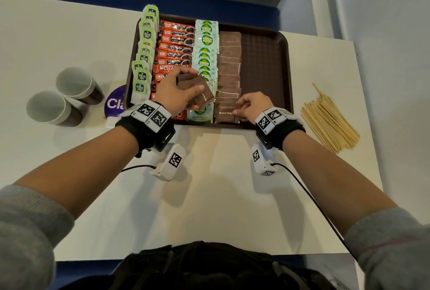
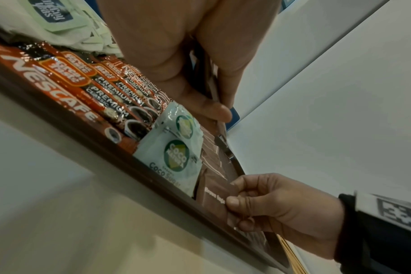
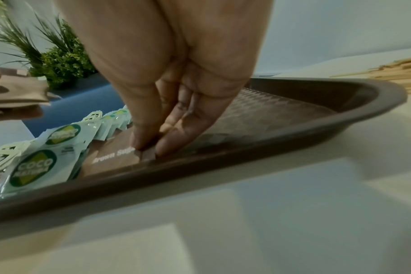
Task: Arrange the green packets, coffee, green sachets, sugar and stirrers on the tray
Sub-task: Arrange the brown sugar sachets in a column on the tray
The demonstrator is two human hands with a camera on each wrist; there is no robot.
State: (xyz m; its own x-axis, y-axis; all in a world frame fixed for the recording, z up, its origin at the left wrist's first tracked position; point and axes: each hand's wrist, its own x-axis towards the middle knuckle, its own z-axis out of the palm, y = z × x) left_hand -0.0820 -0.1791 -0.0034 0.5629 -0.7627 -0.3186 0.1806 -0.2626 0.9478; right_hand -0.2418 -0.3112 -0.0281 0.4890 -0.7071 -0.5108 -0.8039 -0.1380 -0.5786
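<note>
Sugar packet [image 1: 226, 113] pinched by right hand [image 1: 252, 107] fingertips, on tray [image 1: 285, 61].

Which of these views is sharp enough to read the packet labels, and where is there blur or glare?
Head view: sharp, coffee sticks readable, table edges bowed by the wide lens. Left wrist view: crisp labels, glare on the foil of the green sachets. Right wrist view: smeared, brown sugar packet print soft.
</note>
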